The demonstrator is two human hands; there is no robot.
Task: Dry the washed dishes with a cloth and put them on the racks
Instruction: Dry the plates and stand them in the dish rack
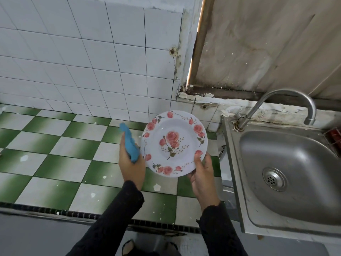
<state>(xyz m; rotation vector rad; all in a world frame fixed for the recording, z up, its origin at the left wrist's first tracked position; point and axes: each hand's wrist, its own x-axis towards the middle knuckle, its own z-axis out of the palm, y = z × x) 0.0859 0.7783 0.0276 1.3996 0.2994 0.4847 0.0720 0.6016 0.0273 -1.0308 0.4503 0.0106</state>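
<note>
Right hand [202,174] pinches the round white rose-patterned plate [174,143] at its lower rim; left hand [130,163] grips the bunched blue cloth [131,145]. Wipe centre outward, rotating.

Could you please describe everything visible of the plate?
The plate is round and white, with pink roses in its centre and around the rim. It is tilted, face to the camera, left of the sink. The right hand grips its lower right rim, thumb on top; the left hand holds a blue cloth at its left edge.
</note>
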